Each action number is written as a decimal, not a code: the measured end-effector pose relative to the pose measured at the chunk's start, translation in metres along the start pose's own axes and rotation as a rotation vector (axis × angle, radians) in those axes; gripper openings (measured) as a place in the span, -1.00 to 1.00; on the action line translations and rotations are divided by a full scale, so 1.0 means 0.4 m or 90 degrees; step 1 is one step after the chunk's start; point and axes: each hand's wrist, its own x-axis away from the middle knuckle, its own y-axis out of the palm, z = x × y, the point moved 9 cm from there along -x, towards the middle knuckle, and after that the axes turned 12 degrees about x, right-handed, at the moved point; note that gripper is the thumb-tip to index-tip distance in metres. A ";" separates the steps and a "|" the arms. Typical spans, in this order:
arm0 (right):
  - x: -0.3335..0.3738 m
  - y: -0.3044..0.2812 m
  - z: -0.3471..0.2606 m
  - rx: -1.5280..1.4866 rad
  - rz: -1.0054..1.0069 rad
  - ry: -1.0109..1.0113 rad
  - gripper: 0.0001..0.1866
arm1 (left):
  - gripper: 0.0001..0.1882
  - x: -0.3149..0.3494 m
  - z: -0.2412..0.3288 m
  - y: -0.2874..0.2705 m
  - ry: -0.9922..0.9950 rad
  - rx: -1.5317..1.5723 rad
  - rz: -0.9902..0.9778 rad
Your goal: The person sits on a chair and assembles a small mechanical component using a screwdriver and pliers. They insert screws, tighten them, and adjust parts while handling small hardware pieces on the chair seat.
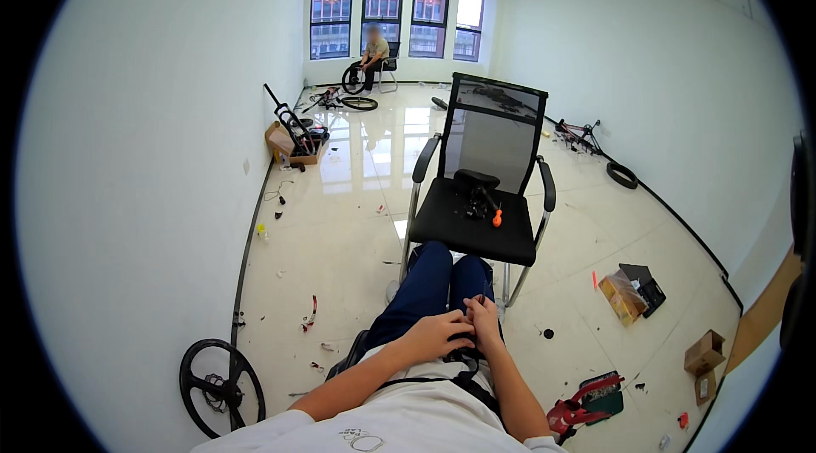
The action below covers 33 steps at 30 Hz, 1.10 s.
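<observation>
My left hand (440,336) and my right hand (485,322) meet over my lap, fingers curled and closed together. A thin dark piece pokes up from the fingers of my right hand; its kind is too small to tell. Whatever the left fingers grip is hidden. Below the hands, some black material (460,358) lies against my white shirt. Right in front of my knees stands a black mesh office chair (435,219). Its seat carries a bicycle saddle (476,178), several small black parts (478,202) and an orange-handled screwdriver (497,218).
A black spoked wheel (223,387) leans at the left wall. An open cardboard box (306,159) holds bike parts. On the right lie a toolbox (643,289), a tyre (621,175), small boxes (704,353) and a red frame part (571,415). Another person (375,52) sits far off with a wheel.
</observation>
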 end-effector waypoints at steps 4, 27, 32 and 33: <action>0.009 0.001 -0.006 -0.027 0.003 0.025 -0.76 | -0.67 0.010 -0.051 -0.005 -0.153 0.216 0.017; 0.038 -0.058 -0.004 -0.159 -0.056 0.102 -0.79 | -0.75 0.048 -0.204 -0.006 -0.199 0.476 0.194; 0.099 -0.006 -0.038 -0.035 -0.146 0.098 -0.83 | -0.72 0.014 -0.120 -0.034 -0.103 0.534 0.210; 0.104 -0.003 -0.051 -0.030 -0.146 0.077 -0.84 | -0.72 0.009 -0.102 -0.046 -0.087 0.526 0.216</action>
